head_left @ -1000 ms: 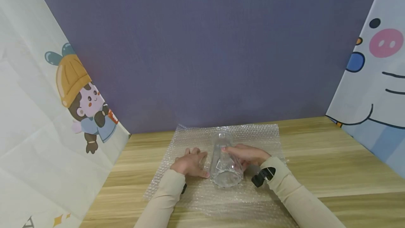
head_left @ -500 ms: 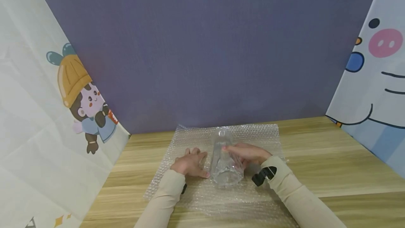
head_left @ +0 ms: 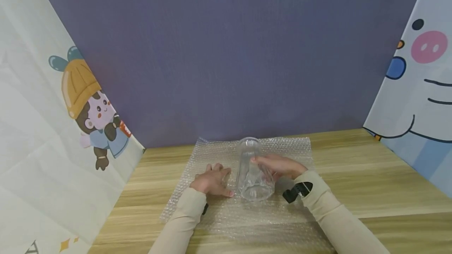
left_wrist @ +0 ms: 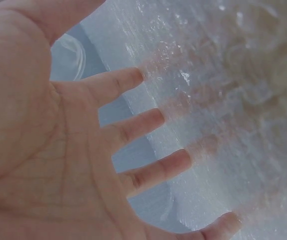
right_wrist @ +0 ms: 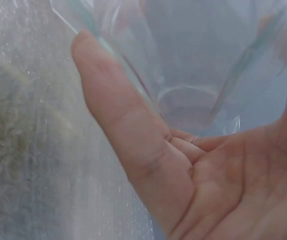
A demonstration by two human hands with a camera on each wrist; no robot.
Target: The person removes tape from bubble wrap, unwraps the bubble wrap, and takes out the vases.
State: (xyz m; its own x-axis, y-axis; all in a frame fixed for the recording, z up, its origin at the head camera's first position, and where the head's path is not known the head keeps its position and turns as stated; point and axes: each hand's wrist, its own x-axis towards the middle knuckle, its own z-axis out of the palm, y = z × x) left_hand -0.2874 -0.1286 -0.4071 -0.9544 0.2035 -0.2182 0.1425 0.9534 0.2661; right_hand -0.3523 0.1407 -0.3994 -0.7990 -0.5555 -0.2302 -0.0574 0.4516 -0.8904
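A clear glass vase [head_left: 248, 175] lies on its side or leans over a sheet of bubble wrap [head_left: 219, 218], its wide end toward the camera. My right hand [head_left: 280, 166] grips it from the right, thumb on top; in the right wrist view the fingers of this hand [right_wrist: 183, 165] curl round the clear glass [right_wrist: 183, 60]. My left hand [head_left: 212, 182] rests with fingers spread on the bubble wrap, left of the vase. The left wrist view shows the palm [left_wrist: 58, 150] and the fingertips touching the wrap [left_wrist: 233, 100].
Under the wrap is a wood-grain table [head_left: 353, 175]. A dark purple-grey panel [head_left: 229, 58] rises behind it. Printed cartoon sheets stand at the left [head_left: 31, 128] and the right [head_left: 416, 101]. Black straps with small devices sit at both wrists.
The vase, in my right hand, has moved slightly away from the camera and a little to the right. My left hand stays in the same place.
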